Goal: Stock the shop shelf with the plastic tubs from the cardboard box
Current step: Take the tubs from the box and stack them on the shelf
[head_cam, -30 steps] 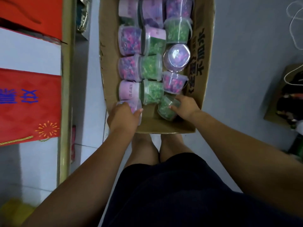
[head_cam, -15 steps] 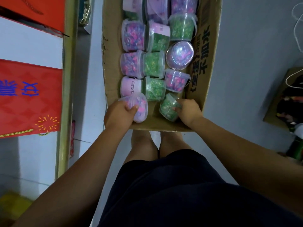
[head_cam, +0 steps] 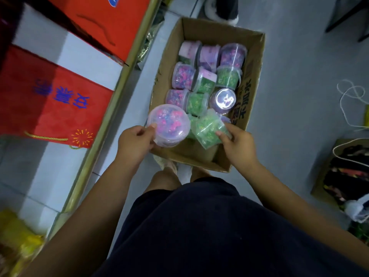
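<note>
View from above, looking down a person's front to the floor. The left grip, a bare hand, is curled round a clear plastic tub of pink and purple pieces, thumb on the rim of its lid and fingers under its side. This pink tub is lifted over the near left corner of an open cardboard box, its round lid facing the camera. The right grip, the other bare hand, is curled round a tub of green pieces, thumb pressed to its side. This green tub is tilted and held above the near end of the box, just beside the pink one. Deeper in the box lie the remaining tubs, green and pink, most on their sides in close rows; one purple tub stands with its lid up against the right wall. The box sits on a grey floor. To the left runs the shop shelf, white with a gold edge, carrying red bags with blue lettering. A white cord lies loose on the floor at right, near a second box of dark items.
</note>
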{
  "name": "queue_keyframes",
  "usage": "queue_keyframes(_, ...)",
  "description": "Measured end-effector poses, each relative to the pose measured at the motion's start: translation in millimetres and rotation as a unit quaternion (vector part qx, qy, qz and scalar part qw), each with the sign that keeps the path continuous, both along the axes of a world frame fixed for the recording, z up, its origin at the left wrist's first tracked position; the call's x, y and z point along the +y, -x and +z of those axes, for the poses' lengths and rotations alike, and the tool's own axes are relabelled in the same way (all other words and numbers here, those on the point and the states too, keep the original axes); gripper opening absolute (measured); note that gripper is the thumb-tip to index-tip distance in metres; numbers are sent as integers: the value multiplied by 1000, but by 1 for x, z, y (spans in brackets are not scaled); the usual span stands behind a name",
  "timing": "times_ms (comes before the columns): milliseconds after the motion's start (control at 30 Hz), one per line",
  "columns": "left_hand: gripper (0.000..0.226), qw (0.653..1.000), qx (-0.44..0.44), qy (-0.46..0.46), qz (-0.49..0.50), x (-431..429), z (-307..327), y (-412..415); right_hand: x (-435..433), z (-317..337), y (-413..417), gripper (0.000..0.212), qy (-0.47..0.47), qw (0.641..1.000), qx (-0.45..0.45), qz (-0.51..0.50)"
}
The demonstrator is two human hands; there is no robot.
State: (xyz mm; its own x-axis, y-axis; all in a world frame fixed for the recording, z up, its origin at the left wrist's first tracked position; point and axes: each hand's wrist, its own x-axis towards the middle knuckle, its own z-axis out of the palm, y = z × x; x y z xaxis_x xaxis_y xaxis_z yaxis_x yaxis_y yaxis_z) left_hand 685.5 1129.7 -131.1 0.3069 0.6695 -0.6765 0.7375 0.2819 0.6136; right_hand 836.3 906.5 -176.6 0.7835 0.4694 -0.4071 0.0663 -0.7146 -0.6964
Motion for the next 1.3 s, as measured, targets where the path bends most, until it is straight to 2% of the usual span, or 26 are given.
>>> queue_keyframes(167, 30, 978, -167, -6, 125, 11, 65, 1, 46, 60, -11, 41, -138, 989, -36, -37)
queue_keyframes(367, 27, 911, -337, -36, 235, 43, 148, 27, 113, 157, -3, 38, -271, 947, -173, -4)
queue_keyframes(600, 17, 846, -426, -92, 306, 82, 239, 96, 198, 242, 52, 41, -418, 872, -251, 37)
queue_keyframes(733, 22, 815, -452, -146, 331, 99, 280, 142, 243, 276, 90, 40, -462, 851, -237, 77)
queue_keyframes(933, 27, 784, -410, -275, 377, 129, 312, 228, 308, 314, 153, 38, -497, 817, -237, 170)
queue_keyframes(1033, 35, 754, -364, -355, 416, 142, 322, 272, 342, 323, 184, 37, -508, 791, -247, 234)
queue_keyframes(1200, 39, 725, -208, -471, 458, 166, 331, 345, 399, 332, 239, 33, -513, 733, -311, 321)
queue_keyframes(1300, 43, 711, -123, -506, 472, 179, 334, 376, 426, 338, 267, 31, -485, 724, -300, 388)
